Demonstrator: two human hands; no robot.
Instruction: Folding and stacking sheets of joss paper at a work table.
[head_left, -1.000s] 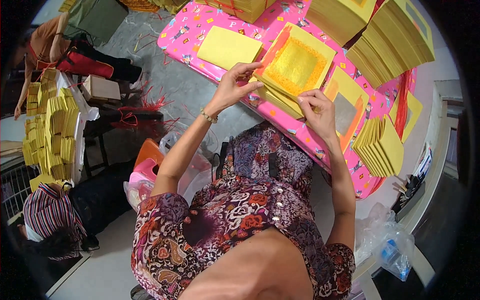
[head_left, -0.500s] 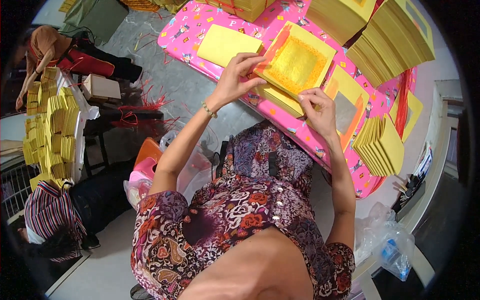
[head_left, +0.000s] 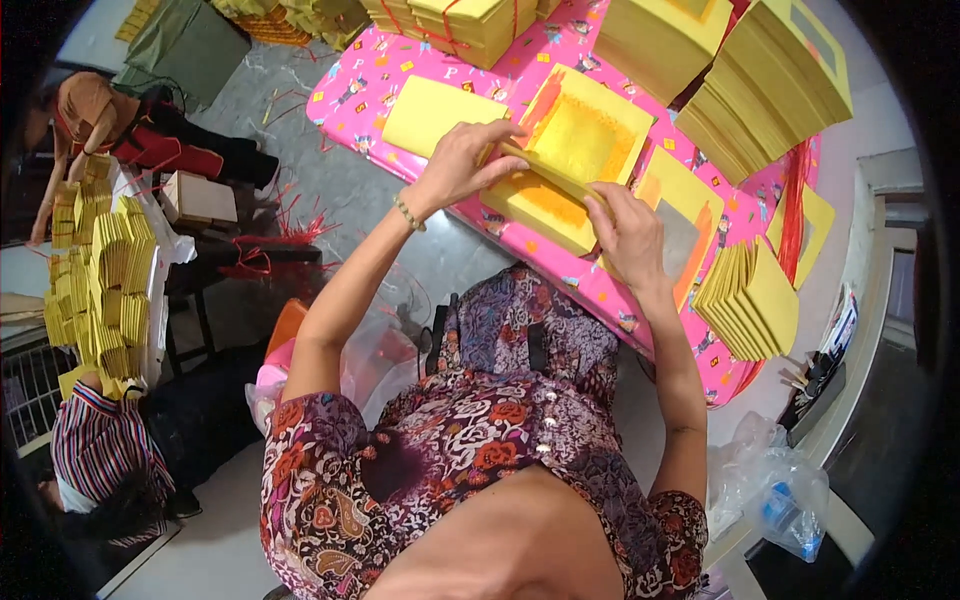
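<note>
A yellow paper sheet with a gold foil square (head_left: 585, 138) and an orange-smeared edge lies before me on the table, its near edge raised and bent up. My left hand (head_left: 462, 168) pinches that edge at its left end between thumb and fingers. At the other end, my right hand (head_left: 632, 235) grips the same edge with closed fingers. Below the raised edge is a stack of yellow paper (head_left: 535, 222), its top showing orange. A plain yellow paper pile (head_left: 435, 115) lies beyond my left hand. Right of my right hand is a yellow sheet with a silver square (head_left: 683, 240).
A pink patterned cloth (head_left: 345, 90) covers the table. Folded yellow papers (head_left: 745, 300) fan out at the right, near red strings (head_left: 795, 215). Tall yellow stacks (head_left: 765, 95) stand at the back. Left, two people work beside yellow bundles (head_left: 120, 265). A plastic bag (head_left: 775, 490) lies lower right.
The near edge of the gold-foil sheet has come up and bent away from the stack, baring the orange top beneath. My right hand has closed further along that edge.
</note>
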